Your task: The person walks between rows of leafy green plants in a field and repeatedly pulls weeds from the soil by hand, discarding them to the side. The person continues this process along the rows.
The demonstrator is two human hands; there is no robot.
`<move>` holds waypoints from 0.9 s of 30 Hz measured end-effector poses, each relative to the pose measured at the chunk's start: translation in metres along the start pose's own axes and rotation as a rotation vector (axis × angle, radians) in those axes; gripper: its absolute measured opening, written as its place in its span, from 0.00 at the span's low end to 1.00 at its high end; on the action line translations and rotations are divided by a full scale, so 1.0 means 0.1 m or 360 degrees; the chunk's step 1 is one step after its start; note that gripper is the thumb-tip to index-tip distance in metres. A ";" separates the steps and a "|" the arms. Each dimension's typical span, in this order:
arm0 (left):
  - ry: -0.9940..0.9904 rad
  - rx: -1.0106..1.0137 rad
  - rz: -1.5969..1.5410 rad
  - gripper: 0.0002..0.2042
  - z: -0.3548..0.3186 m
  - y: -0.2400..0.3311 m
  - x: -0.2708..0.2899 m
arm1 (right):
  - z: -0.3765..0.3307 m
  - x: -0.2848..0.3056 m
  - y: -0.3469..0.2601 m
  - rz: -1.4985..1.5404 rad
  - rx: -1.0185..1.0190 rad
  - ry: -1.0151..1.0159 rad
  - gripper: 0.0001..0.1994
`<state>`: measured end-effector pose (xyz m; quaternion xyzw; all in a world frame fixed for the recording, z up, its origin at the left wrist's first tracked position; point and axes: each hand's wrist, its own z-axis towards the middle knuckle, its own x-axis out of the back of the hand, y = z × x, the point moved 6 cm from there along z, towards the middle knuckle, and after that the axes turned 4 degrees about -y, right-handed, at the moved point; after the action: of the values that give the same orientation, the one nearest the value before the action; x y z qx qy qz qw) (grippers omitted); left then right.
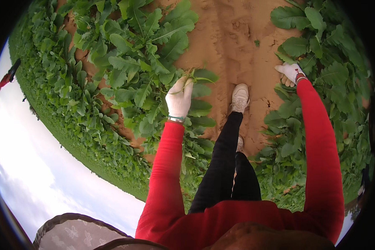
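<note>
My left hand (pixel 179 98), in a white glove, is closed on a small bunch of green weeds (pixel 190 75) with thin pale stems. It is over the edge of the left row of leafy green plants (pixel 131 66). One narrow leaf sticks out to the right of the fingers. At the inner edge of the right row of leafy plants (pixel 335 74), my right hand (pixel 290 74), also gloved, reaches low over the soil. Its fingers point left and are apart, with nothing visible in them. Tan shows on the underside of those fingers.
A sandy brown furrow (pixel 225 46) runs between the rows, marked with footprints. My white shoe (pixel 240 98) stands in it, the other partly hidden behind my leg. At the far left is another person in red (pixel 6 79). Dense crop rows continue leftward.
</note>
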<state>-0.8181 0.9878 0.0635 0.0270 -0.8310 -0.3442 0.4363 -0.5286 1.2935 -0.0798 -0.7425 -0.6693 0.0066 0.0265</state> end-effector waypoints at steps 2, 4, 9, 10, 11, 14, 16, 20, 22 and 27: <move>-0.0241 -0.0196 0.0271 0.21 0.15 0.31 -0.23 | 0.00 -0.02 0.03 0.0061 -0.0092 -0.0067 0.18; -0.0422 -0.0130 0.0690 0.24 0.42 0.35 -0.39 | -0.01 -0.02 0.01 -0.0066 -0.0043 -0.0051 0.19; -0.0558 -0.0114 0.1380 0.26 1.16 0.24 -0.71 | 0.00 0.00 0.00 -0.0014 -0.0008 -0.0041 0.20; -0.0471 -0.0108 0.1467 0.25 1.28 0.24 -0.70 | -0.01 0.00 0.00 -0.0040 -0.0018 -0.0054 0.20; -0.0458 -0.0051 0.1542 0.25 1.37 0.23 -0.69 | -0.01 0.00 0.00 -0.0053 -0.0022 -0.0064 0.20; -0.0521 0.0050 0.1615 0.20 1.53 0.26 -0.65 | -0.04 0.01 -0.03 -0.0075 0.0035 -0.0049 0.21; -0.0614 0.0162 0.1696 0.15 1.58 0.26 -0.62 | -0.07 0.02 -0.04 -0.0064 0.0050 -0.0002 0.21; -0.0792 0.0171 0.1679 0.10 1.62 0.33 -0.60 | -0.08 0.02 -0.05 -0.0076 0.0060 -0.0024 0.22; -0.0781 0.0184 0.1519 0.11 1.57 0.38 -0.61 | -0.07 0.03 -0.04 -0.0065 0.0061 -0.0014 0.22; -0.0833 -0.0034 0.0823 0.16 1.09 0.50 -0.88 | -0.04 0.04 0.00 -0.0089 -0.0005 -0.0052 0.23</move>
<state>-0.8317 1.1161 -0.0109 -0.2773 -0.8901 -0.2266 0.2818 -0.5283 1.2972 -0.0758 -0.7234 -0.6901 0.0171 0.0147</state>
